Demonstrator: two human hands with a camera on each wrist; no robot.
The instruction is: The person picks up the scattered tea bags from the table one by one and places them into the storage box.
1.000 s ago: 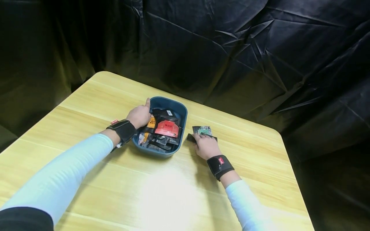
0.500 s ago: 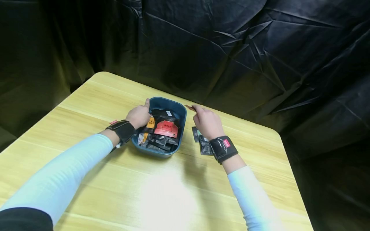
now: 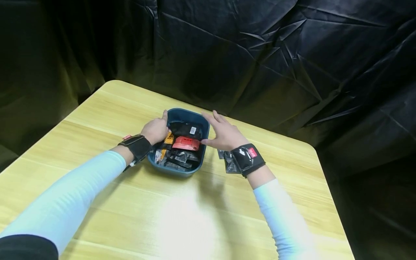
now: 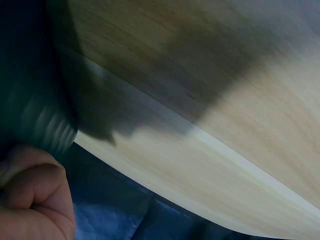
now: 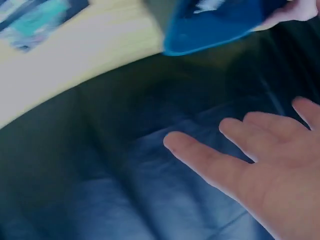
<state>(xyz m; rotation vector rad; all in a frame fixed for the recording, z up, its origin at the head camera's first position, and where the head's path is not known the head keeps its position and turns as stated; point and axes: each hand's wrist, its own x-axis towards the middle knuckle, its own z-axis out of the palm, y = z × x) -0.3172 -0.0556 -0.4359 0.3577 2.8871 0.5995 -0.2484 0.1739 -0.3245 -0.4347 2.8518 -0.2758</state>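
Observation:
A dark blue plastic bin (image 3: 177,173) holds several flat packets: a red-labelled packet (image 3: 186,143), a black packet with a white barcode (image 3: 182,129) and an orange-labelled packet (image 3: 169,137). On the bin's left side my left hand (image 3: 156,130) grips the rim; curled fingers (image 4: 37,185) show against the wall in the left wrist view. My right hand (image 3: 228,135) is over the right rim, fingers spread and holding nothing, as the right wrist view also shows. Partly hidden beneath that wrist, small black packets (image 3: 231,164) lie on the table.
The wooden table (image 3: 130,202) has its back edge just behind the bin. Beyond it hangs a black, creased sheet (image 3: 260,54). A bright glare spot marks the table front. A green-labelled packet (image 5: 37,20) appears blurred in the right wrist view.
My right hand lifted a reddish-brown packet off the table, moved to the bin's right rim and let it go. The black barcode packet inside has shifted. My left hand stayed put.

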